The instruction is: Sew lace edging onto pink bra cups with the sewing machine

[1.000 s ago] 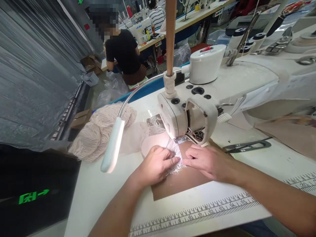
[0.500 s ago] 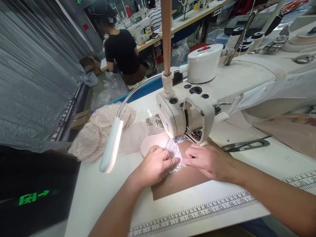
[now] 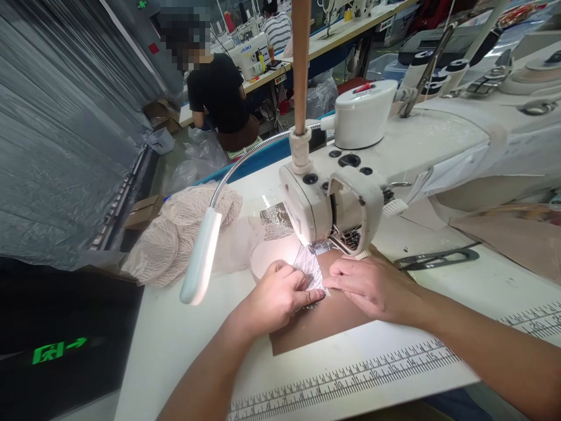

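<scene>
A small strip of white lace [image 3: 310, 266] lies on a brown mat [image 3: 333, 321] under the presser foot [image 3: 322, 247] of a white sewing machine [image 3: 342, 199]. My left hand [image 3: 274, 298] has its fingers curled and pinches the near edge of the lace. My right hand [image 3: 372, 286] lies flat beside it, fingertips pressing the lace's right edge. The two hands nearly touch just in front of the needle.
A gooseneck lamp [image 3: 199, 257] hangs over the table's left. A pile of beige lace fabric [image 3: 179, 234] lies behind it. Thread snips [image 3: 438, 257] rest to the right. A printed ruler [image 3: 350, 380] runs along the table's front edge. Another person [image 3: 219, 93] sits at a far machine.
The lace strip has shortened toward the needle and my left fingers have closed further over its near edge. The right hand has hardly moved.
</scene>
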A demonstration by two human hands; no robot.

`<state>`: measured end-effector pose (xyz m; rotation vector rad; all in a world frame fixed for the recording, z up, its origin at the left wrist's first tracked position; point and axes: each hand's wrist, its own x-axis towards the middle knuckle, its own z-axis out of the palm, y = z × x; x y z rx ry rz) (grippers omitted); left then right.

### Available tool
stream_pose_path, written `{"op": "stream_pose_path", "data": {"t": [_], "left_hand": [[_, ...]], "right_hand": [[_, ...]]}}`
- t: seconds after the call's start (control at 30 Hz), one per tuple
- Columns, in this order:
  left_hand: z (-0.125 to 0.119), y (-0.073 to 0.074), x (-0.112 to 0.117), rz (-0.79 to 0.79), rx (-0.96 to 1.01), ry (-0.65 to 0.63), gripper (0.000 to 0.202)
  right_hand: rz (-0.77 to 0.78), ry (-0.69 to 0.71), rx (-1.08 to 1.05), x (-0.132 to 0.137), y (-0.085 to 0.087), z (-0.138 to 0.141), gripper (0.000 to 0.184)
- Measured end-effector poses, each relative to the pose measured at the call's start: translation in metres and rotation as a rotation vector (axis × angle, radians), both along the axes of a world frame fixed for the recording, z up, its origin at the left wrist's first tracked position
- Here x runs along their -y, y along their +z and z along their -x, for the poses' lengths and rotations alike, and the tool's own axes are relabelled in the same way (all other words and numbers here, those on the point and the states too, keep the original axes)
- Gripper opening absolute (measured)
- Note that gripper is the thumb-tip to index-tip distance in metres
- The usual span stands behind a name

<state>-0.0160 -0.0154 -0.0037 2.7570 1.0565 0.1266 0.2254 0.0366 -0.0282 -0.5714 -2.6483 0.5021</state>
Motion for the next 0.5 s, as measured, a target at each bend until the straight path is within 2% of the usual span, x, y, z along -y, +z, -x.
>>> {"op": "stream_pose_path", "data": {"t": [0.17,0.27,0.33,0.5], "left_hand": [[0.000,0.001,0.001,0.029,0.036,0.015,0.038],[-0.002,0.004,-0.001,0.048,0.144,0.072,0.032],[-0.005,0.003,-0.003,0.038,0.192,0.120,0.036],[-0.011,-0.005,-0.013,-0.056,0.090,0.195,0.043]], "right_hand": [[-0.023,0.034,0.077,0.006,0.003,0.003,0.027],[-0.060,0.038,0.050,0.009,0.002,0.005,0.027],[-0.069,0.032,0.027,0.010,0.000,0.006,0.026],[-0.064,0.018,0.026,0.011,0.000,0.006,0.028]]}}
